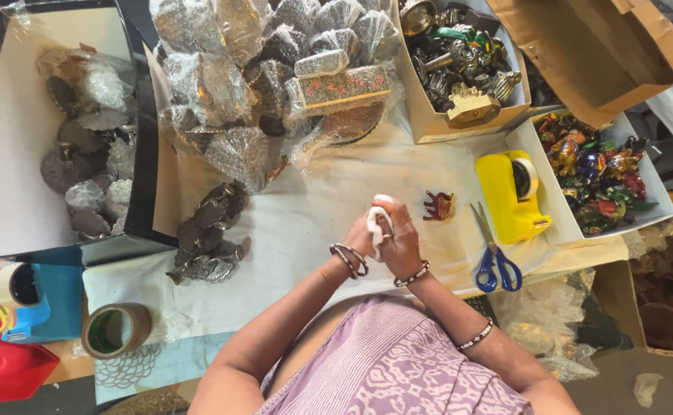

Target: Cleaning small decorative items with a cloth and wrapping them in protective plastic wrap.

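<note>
Centrally, a white wad (pixel 379 223) is pinched between the curled fingers of the left hand (pixel 363 234) and right hand (pixel 402 242), pressed together. Just right of the fingertips a small red elephant figurine (pixel 438 206) is seen, then a yellow tape dispenser (pixel 509 196); blue-handled scissors (pixel 494 253) lie below it.

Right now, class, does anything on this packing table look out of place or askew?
Little stands out. One small red elephant figurine stands alone on the white cloth, apart from the box of painted figurines. Both hands, left hand and right hand, hold a white wrapped piece.
</note>
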